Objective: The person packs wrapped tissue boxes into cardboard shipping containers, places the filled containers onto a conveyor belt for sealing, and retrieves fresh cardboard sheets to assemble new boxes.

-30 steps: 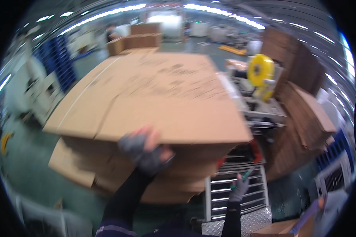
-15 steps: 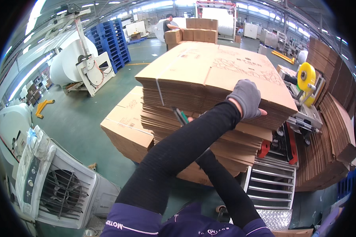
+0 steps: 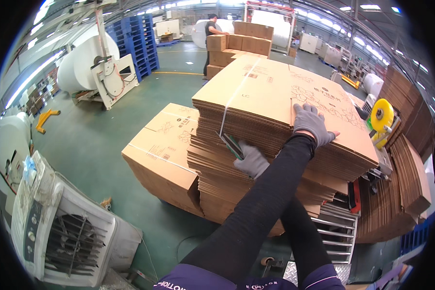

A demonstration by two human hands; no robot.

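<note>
Head view, right hand [image 3: 253, 161]: your fingers are clenched around a green-and-black hand tool [image 3: 234, 148], its tip aimed up and left.
White strap [image 3: 224, 117]: left of those fingers, at the tool's tip; touching or not, I cannot tell.
Strap's long axis: away from you across the top, bending down the near side.
Nearer hand: your right.
Left hand [image 3: 313, 124]: fingers spread, grasping nothing, laid on the carton stack [image 3: 263, 89].
</note>
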